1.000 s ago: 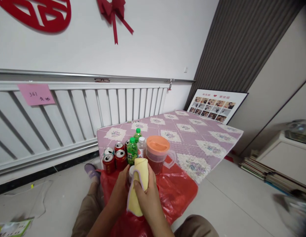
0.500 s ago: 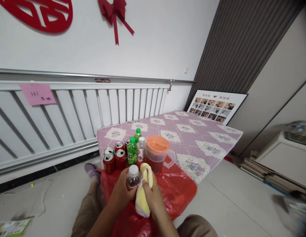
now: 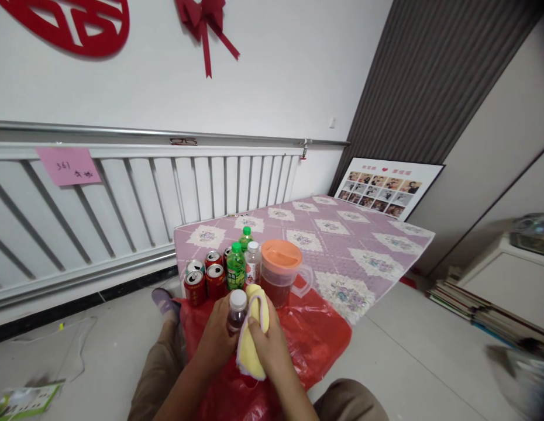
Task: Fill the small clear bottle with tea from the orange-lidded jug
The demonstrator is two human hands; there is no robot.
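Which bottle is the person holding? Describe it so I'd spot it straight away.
Find the purple floral table with the orange-lidded jug. Just in front, the left hand grips a small bottle. Unlike the green bottles behind, it has a white cap, dark contents and a yellow cloth against it.

Low table (image 3: 342,234) w/ purple floral cloth, one long side along the radiator. Red plastic sheet (image 3: 316,345) over the near corner. Orange-lidded jug (image 3: 281,278) sits at the sheet's far edge. Just left of jug: clear white-cap bottle (image 3: 253,262), then 2 green bottles (image 3: 235,266). Further left of jug: cluster of red cans (image 3: 206,278). Rest of cloth right of and behind jug is bare.
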